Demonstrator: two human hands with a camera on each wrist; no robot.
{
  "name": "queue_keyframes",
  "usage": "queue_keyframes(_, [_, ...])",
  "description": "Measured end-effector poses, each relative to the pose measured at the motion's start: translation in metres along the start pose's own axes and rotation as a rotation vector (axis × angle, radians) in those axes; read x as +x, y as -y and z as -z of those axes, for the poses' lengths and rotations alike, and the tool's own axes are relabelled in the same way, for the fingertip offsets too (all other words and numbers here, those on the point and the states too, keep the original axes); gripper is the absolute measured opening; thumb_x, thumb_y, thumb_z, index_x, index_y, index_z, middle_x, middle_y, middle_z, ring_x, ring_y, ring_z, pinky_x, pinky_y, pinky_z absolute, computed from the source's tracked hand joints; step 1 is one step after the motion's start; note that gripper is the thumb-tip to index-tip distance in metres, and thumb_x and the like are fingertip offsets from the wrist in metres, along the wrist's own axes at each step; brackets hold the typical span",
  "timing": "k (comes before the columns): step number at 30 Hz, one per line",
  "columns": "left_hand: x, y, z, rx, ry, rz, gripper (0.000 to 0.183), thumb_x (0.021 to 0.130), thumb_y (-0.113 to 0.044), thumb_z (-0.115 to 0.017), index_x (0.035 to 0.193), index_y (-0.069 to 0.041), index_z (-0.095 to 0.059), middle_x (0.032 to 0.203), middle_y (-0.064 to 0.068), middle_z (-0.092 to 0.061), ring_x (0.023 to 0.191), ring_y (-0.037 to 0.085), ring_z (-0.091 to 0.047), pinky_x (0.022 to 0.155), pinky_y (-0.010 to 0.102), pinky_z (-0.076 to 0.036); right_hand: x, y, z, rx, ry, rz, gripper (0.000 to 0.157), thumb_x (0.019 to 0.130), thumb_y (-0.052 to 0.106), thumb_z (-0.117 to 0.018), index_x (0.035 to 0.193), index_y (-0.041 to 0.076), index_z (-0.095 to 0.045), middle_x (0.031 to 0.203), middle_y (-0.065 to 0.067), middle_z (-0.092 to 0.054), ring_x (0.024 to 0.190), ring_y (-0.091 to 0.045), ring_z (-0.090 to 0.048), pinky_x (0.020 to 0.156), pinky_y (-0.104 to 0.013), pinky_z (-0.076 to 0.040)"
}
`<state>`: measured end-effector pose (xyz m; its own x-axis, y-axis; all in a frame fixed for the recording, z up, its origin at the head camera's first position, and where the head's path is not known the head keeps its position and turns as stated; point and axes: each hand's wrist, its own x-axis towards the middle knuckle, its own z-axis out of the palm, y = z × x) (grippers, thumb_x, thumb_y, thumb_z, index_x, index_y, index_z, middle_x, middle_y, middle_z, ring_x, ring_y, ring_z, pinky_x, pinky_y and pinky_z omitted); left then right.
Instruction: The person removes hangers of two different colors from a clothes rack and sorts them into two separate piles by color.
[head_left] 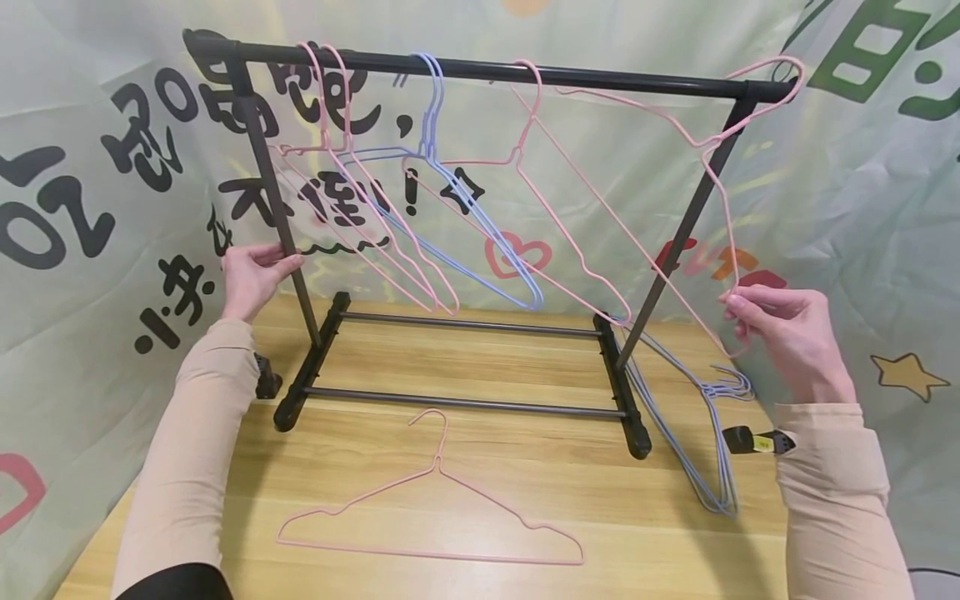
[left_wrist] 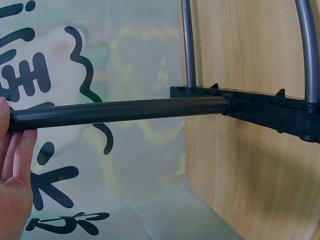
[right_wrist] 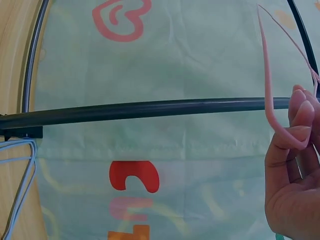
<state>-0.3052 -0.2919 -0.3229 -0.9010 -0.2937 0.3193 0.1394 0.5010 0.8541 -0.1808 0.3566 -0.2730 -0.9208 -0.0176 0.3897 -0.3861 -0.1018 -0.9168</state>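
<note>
A black clothes rack [head_left: 637, 81] stands on a wooden table. My left hand [head_left: 255, 279] grips its left upright post [left_wrist: 125, 111], thumb on one side and fingers on the other. With thumb and fingertips, my right hand [head_left: 795, 333] pinches the lower corner of a pink wire hanger [head_left: 726, 208]. That hanger's hook overlaps the right end of the top bar in the head view. Left of it along the bar hang another pink hanger [head_left: 555, 221], two blue hangers [head_left: 431, 125] close together and two pink hangers [head_left: 345, 125].
On the table before the rack lies a pink hanger [head_left: 427, 552]. Several blue-grey hangers [head_left: 712, 433] lie bunched by the rack's right foot [head_left: 637, 442]. Behind everything hangs a pale printed cloth [head_left: 465, 225] with lettering and shapes.
</note>
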Motion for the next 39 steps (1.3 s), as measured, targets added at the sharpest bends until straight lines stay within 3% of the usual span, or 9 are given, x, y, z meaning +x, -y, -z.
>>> queue_keyframes(7, [0.001,0.000,0.000,0.004,-0.004,0.002,0.049,0.084,-0.029,-0.083,0.121,0.001,-0.070,0.101,-0.008,-0.074,0.068,-0.023,-0.057,0.072,0.004,-0.045,-0.007,-0.005,0.002,-0.071,-0.016,-0.040,0.020,0.092,-0.013,-0.062,0.096,-0.002,-0.078,0.078,-0.001,-0.078,0.056,-0.011,-0.061,0.049,-0.020,-0.048])
queue_keyframes(13, [0.000,0.000,0.000,0.011,-0.007,-0.008,0.048,0.085,-0.028,-0.082,0.121,0.001,-0.070,0.105,-0.002,-0.073,0.067,-0.024,-0.056,0.071,0.004,-0.045,-0.016,-0.016,0.008,-0.159,0.030,-0.057,0.018,0.093,-0.011,-0.062,0.094,-0.001,-0.077,0.073,0.001,-0.074,0.055,-0.011,-0.058,0.050,-0.022,-0.046])
queue_keyframes(19, [-0.001,-0.001,0.000,0.019,-0.014,-0.019,0.046,0.085,-0.027,-0.082,0.120,0.001,-0.071,0.108,0.005,-0.071,0.068,-0.024,-0.056,0.071,0.003,-0.045,-0.027,-0.035,0.017,-0.277,0.149,-0.129,0.024,0.096,-0.008,-0.060,0.096,0.007,-0.079,0.073,0.005,-0.071,0.056,-0.010,-0.057,0.051,-0.023,-0.046])
queue_keyframes(24, [-0.002,-0.001,0.000,0.012,-0.012,-0.004,0.047,0.085,-0.028,-0.082,0.121,0.000,-0.071,0.107,0.002,-0.072,0.068,-0.023,-0.057,0.071,0.003,-0.045,-0.032,-0.052,0.018,-0.387,0.231,-0.191,0.027,0.097,-0.003,-0.060,0.094,0.015,-0.080,0.072,0.008,-0.069,0.056,-0.009,-0.057,0.049,-0.027,-0.045])
queue_keyframes(29, [-0.001,-0.001,0.000,0.004,-0.002,0.001,0.046,0.086,-0.026,-0.081,0.122,0.001,-0.070,0.104,-0.001,-0.072,0.068,-0.023,-0.057,0.071,0.003,-0.046,-0.037,-0.069,0.015,-0.457,0.348,-0.239,0.026,0.098,-0.001,-0.060,0.093,0.015,-0.079,0.071,0.012,-0.067,0.057,-0.005,-0.056,0.048,-0.028,-0.045])
queue_keyframes(33, [-0.001,-0.002,0.000,0.001,0.004,0.004,0.047,0.086,-0.027,-0.081,0.122,0.001,-0.069,0.102,-0.005,-0.073,0.068,-0.023,-0.057,0.071,0.002,-0.046,-0.041,-0.085,0.013,-0.466,0.488,-0.269,0.022,0.099,-0.001,-0.058,0.094,0.011,-0.076,0.073,0.014,-0.065,0.057,-0.006,-0.055,0.047,-0.029,-0.047])
queue_keyframes(39, [-0.001,-0.002,0.000,-0.001,0.007,0.013,0.048,0.086,-0.028,-0.081,0.123,0.000,-0.070,0.099,-0.012,-0.073,0.068,-0.023,-0.057,0.072,0.003,-0.045,-0.049,-0.110,0.009,-0.344,0.689,-0.310,0.018,0.098,-0.005,-0.055,0.097,-0.007,-0.073,0.073,0.012,-0.067,0.056,-0.002,-0.055,0.047,-0.028,-0.049])
